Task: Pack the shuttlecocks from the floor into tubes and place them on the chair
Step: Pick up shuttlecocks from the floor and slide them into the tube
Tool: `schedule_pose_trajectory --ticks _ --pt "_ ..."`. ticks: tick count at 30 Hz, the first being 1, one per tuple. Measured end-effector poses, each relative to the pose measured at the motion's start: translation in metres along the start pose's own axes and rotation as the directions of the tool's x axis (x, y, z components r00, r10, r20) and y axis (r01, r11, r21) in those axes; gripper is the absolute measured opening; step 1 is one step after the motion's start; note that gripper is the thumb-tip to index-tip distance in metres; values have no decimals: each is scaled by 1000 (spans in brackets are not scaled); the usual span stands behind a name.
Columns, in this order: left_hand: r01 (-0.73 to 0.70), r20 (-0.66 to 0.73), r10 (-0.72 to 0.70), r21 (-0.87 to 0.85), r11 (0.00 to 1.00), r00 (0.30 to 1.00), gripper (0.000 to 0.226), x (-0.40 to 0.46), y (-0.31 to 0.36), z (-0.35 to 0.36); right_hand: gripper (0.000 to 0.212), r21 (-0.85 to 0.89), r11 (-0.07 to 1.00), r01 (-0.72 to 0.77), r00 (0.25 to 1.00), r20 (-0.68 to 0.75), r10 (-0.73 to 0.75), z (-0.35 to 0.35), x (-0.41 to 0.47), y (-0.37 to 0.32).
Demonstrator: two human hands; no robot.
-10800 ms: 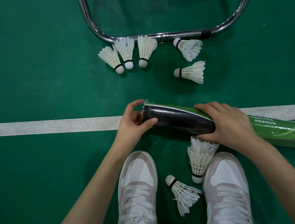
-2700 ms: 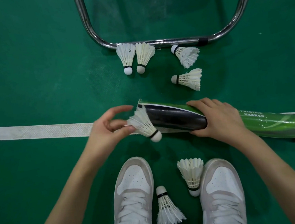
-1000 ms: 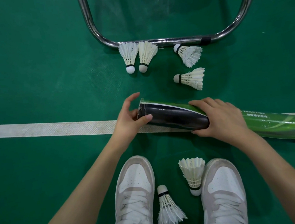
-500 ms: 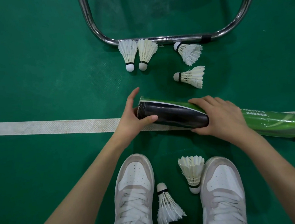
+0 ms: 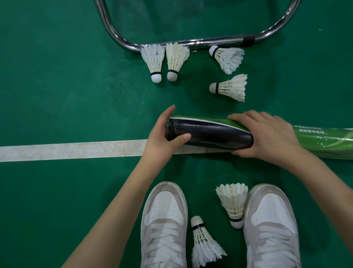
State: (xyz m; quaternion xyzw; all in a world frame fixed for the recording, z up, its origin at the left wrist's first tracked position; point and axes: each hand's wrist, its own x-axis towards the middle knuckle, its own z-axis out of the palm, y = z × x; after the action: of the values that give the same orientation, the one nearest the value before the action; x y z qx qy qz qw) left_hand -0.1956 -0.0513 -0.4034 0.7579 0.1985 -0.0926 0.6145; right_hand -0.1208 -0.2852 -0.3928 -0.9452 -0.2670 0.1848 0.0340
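Tube (image 5: 209, 134), black and green, lies on its side across the white line (image 5: 62, 151) on the green floor (image 5: 38, 81), open end to the left. Left hand (image 5: 161, 139) cups that open end, thumb on the near side, fingers curled over the rim. Right hand (image 5: 269, 136) clamped round the tube's middle. Six shuttlecocks loose on floor: two side by side (image 5: 166, 62) touching the far chair frame (image 5: 184, 43), two more (image 5: 229, 73) to the right, two (image 5: 217, 222) betw. the white shoes (image 5: 165, 231), nearest.
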Motion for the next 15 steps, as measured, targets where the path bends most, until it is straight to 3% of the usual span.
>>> schedule_pose_trajectory --ticks 4,8,11,15 --pt "-58 -219 50 -34 998 975 55 -15 -2 0 81 3 1000 8 1000 -8 -8 1 1 -1" --pt "-111 -311 60 -149 983 949 47 -27 0 -2 81 1 1000 4 1000 -10 -4 2 1 -1" --pt "-118 -278 55 -215 969 959 40 -31 5 -2 80 2 1000 5 1000 -16 -5 2 2 -2" --pt "-56 -101 27 -300 952 995 31 -39 11 6 81 0 1000 5 1000 -19 -5 2 2 -1"
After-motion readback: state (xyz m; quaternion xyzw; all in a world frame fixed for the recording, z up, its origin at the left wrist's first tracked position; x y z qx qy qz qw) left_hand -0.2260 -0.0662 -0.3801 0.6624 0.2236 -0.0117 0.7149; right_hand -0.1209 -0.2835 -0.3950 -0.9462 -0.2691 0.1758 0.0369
